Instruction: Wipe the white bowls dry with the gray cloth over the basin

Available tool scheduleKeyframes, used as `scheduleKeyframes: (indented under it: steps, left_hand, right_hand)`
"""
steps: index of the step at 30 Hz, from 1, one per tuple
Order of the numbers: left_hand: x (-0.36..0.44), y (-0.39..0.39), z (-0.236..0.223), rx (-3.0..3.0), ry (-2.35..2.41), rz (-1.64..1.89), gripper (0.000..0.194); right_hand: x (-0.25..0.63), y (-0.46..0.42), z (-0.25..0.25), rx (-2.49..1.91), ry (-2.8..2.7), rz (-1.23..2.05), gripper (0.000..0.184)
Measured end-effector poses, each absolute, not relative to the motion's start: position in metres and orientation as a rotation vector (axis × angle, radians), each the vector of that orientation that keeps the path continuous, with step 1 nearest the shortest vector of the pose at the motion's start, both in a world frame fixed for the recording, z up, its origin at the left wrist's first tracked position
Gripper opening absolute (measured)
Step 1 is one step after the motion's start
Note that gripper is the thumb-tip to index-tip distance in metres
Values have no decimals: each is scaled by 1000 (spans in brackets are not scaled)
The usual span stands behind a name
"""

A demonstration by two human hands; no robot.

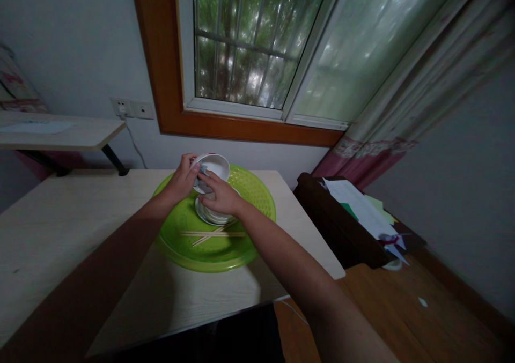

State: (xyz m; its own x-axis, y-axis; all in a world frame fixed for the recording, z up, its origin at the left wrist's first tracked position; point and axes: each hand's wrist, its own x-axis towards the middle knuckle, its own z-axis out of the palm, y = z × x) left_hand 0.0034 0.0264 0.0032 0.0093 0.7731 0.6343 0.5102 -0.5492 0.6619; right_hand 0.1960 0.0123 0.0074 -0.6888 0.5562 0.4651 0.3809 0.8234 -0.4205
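My left hand (184, 177) grips a white bowl (218, 165) by its left rim, and the bowl is tilted so its inside shows. A greyish cloth (200, 179) is bunched in the fingers of my right hand (220, 193), pressed at the bowl's near edge. Beneath the hands, a stack of white dishes (213, 216) sits in a round green plastic basket (225, 265). Several light wooden chopsticks (215, 234) lie crossed in the basket, in front of the stack. My right hand partly hides the stack.
The basket stands on a pale wooden table (120, 213). A raised shelf (60, 132) is at the left, with a wall socket (132, 109) behind. Right of the table, a dark brown cabinet (338, 223) bears papers (362, 207). A window (257, 46) is ahead.
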Motion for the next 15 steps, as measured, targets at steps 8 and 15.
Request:
scheduleKeyframes:
  steps: [8,15]
  left_hand:
    - [1,28,7,1996,1510,1657,32]
    - [-1,31,11,1812,1648,1719,36]
  right_hand:
    - [197,7,19,-741,-2537,171,48]
    - [201,12,24,-1054,-2426,-28,34]
